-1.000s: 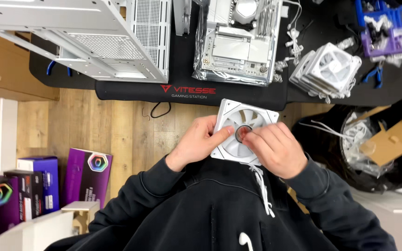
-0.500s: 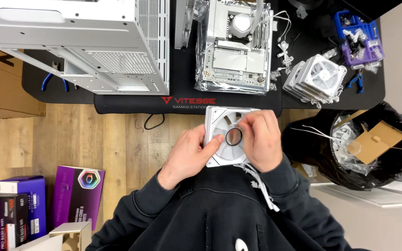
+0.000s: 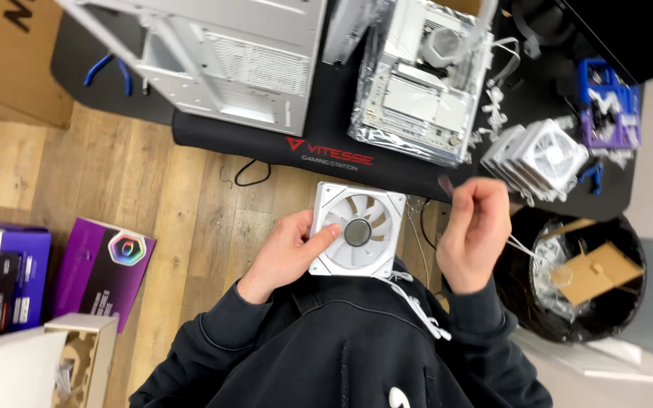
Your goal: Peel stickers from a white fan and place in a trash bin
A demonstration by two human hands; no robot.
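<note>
Head view: at frame centre, the left hand [image 3: 285, 253] clasps a white case fan [image 3: 358, 229] by its stiff frame, light but fragile-bladed; the right hand [image 3: 476, 230] pinches something small, perhaps peeled film.

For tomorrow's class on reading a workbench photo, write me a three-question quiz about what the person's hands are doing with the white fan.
1. True or false: the left hand holds the white fan over the wooden floor.
2. What does the right hand pinch?
A) a small dark peeled film
B) blue pliers
C) a screwdriver
3. Fill in: right of the right hand stands a black ______ with cardboard scraps in it.

Key: 1 true; 2 A; 3 bin.
</note>
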